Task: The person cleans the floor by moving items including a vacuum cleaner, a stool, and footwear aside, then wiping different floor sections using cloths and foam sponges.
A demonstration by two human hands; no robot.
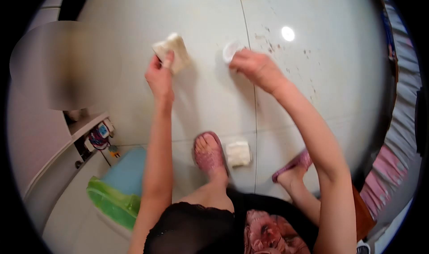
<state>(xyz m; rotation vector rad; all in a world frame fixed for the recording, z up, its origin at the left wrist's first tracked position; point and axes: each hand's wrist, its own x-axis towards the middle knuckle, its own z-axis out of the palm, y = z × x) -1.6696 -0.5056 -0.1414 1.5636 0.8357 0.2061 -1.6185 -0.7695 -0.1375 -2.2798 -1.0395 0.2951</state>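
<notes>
My left hand [160, 77] is closed on a cream-coloured folded cloth [178, 52], thumb on top, held over the tiled floor. To its right, my right hand [257, 67] has its fingers pinched on a small white round object [231, 51], which looks like a lid or shallow cup. Blur hides its exact kind. A second whitish folded cloth [238, 154] lies on the floor between my feet, apart from both hands.
Dark specks [270, 44] mark the pale floor tiles [210, 12]. A green plastic basin [114, 202] and a light-blue object [127, 169] stand at lower left, near a power strip [103, 129] with cables. My feet wear pink slippers [209, 153]. A fabric-draped edge [409, 75] runs along the right.
</notes>
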